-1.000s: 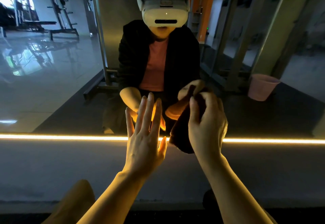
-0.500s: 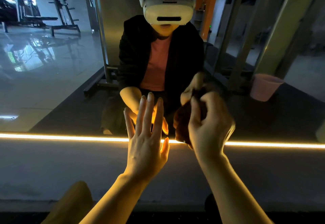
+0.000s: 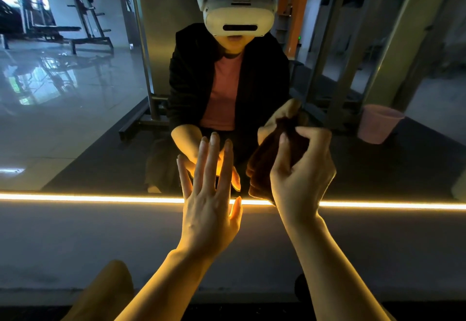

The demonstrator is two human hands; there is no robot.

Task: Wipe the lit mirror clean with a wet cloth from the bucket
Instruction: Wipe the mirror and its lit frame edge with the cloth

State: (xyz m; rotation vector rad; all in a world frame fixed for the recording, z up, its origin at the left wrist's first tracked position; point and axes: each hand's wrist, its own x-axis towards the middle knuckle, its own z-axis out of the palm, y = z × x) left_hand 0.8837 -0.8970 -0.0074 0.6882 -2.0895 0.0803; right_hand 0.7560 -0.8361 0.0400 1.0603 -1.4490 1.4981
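The mirror (image 3: pixel 88 109) fills the upper view, with a glowing amber light strip (image 3: pixel 100 197) along its lower edge. My left hand (image 3: pixel 210 194) is raised flat with straight, spread fingers at the glass just above the strip. My right hand (image 3: pixel 302 177) grips a bunched dark brown cloth (image 3: pixel 264 167) and holds it against the mirror to the right of the left hand. Both hands and the cloth are reflected in the glass. A pink bucket (image 3: pixel 378 124) appears only as a reflection at the right.
Below the strip runs a plain grey wall panel (image 3: pixel 100 240). The reflection shows a person in a white headset, a glossy floor at the left with metal racks, and grey columns at the right. My knee (image 3: pixel 111 288) shows at the bottom left.
My right hand has moved the cloth to the right and slightly up across the glass, bunching it tighter. My left hand has stayed flat in nearly the same spot.
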